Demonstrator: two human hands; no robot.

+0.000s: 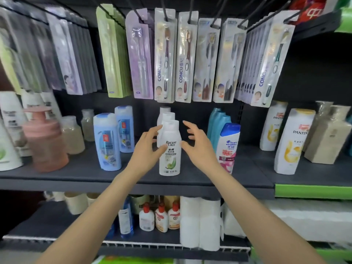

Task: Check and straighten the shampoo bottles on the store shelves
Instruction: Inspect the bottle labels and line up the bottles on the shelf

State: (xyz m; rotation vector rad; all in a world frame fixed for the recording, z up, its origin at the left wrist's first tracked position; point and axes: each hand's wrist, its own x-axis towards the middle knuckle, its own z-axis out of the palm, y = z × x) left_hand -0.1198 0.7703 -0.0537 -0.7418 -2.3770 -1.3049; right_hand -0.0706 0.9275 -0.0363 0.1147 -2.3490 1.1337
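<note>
A white Racien shampoo bottle stands upright at the front of the dark middle shelf, with two more white bottles in a row behind it. My left hand is at the bottle's left side, fingers spread and loosely curved, fingertips touching or nearly touching it. My right hand hovers at its right side, fingers spread, thumb close to the bottle. Neither hand grips it. Blue bottles stand to the left. A Head & Shoulders bottle leans to the right, with teal bottles behind it.
White Pantene bottles and beige wrapped bottles stand at the right. A pink pump bottle stands at the left. Packaged toothbrushes hang above. The lower shelf holds small bottles and paper rolls.
</note>
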